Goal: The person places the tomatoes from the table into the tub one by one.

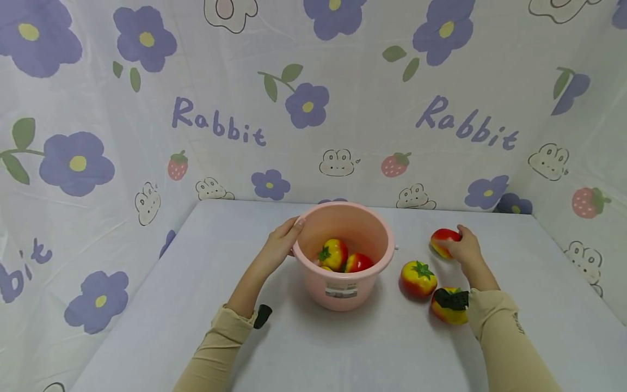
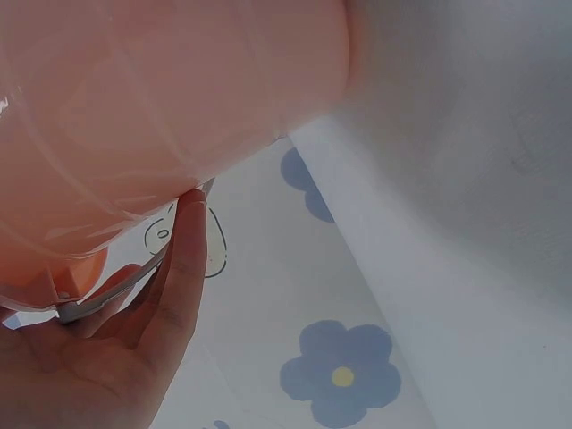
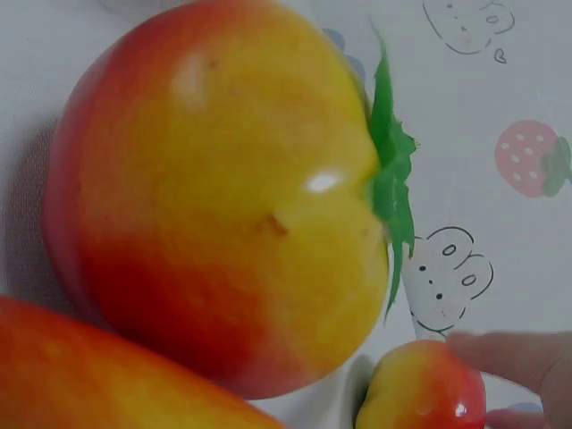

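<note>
Left hand holds a pink bucket; right hand pinches a red fruit.
Head view: the bucket stands toward the far edge of the table, fruits inside (two show plainly, another partly), the left grip closed over its rim. The red fruit is toward the far right corner, the right grip narrowed about it; two loose fruits lie nearer the front edge. Left wrist view: fingers touch the bucket's wall beside its thin handle. Right wrist view: a fingertip touches the red fruit.
</note>
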`<action>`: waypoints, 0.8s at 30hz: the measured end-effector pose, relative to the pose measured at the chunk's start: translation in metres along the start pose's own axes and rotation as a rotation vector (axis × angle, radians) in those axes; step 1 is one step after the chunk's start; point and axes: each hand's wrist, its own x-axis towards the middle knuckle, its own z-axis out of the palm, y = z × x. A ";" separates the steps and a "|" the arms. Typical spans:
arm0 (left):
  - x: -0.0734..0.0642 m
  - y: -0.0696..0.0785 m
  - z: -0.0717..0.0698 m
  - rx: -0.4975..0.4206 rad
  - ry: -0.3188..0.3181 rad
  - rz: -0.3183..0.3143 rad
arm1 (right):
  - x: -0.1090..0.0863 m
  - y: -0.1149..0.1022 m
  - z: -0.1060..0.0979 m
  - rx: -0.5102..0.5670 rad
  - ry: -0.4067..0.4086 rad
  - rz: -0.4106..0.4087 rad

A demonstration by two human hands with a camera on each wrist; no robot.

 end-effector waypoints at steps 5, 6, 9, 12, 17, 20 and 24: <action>0.000 0.001 0.000 0.000 -0.001 0.000 | -0.001 0.003 0.001 0.009 0.033 0.003; 0.000 0.001 0.000 0.000 -0.001 -0.001 | -0.001 0.003 0.001 0.013 0.040 0.002; 0.000 0.001 0.000 -0.002 0.000 0.001 | -0.002 0.004 0.001 0.022 0.055 0.000; 0.000 0.000 0.000 -0.002 -0.001 0.005 | -0.003 0.003 0.002 0.014 0.063 0.004; -0.001 0.001 0.000 0.001 -0.003 0.006 | -0.003 0.005 0.003 -0.005 0.073 0.010; -0.001 0.001 0.000 0.003 -0.001 0.004 | -0.003 0.005 0.004 0.000 0.081 0.010; 0.000 0.001 -0.001 0.002 -0.003 0.004 | -0.003 0.004 0.004 0.009 0.093 0.010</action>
